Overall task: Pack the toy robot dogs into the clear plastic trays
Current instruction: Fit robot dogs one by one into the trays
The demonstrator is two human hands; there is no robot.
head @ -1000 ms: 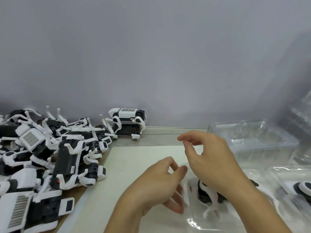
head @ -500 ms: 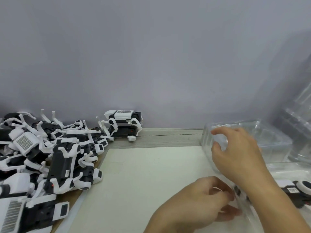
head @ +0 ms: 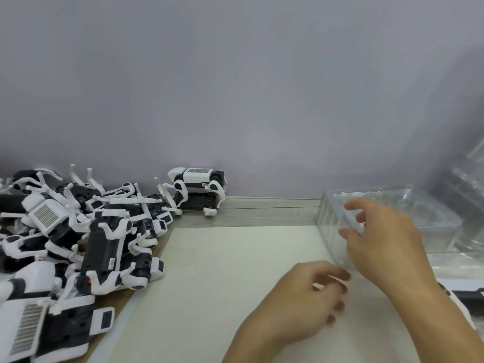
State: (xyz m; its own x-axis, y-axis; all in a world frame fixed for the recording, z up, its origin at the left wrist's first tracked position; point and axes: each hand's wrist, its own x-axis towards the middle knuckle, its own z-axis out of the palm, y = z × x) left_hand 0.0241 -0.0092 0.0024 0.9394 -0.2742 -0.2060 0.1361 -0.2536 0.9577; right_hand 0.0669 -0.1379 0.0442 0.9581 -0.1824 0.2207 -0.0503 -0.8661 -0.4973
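An empty clear plastic tray (head: 429,208) sits at the back right, tilted. My right hand (head: 385,239) grips its near left wall, thumb below and fingers over the rim. My left hand (head: 301,299) hovers low over the white mat (head: 222,284), blurred, fingers loosely curled with nothing plainly in them. A pile of black-and-white toy robot dogs (head: 104,247) fills the left side. One more dog (head: 199,189) stands against the wall. A dog lying in another clear tray (head: 468,297) shows at the right edge, partly hidden by my right forearm.
More clear trays (head: 468,184) are stacked at the far right against the grey wall. A strip of wooden tabletop (head: 267,210) runs between mat and wall. The dog pile overlaps the mat's left edge.
The tray holding a dog has slid right, almost out of view. My right hand reached back and took hold of the empty tray's wall. My left hand followed to the right.
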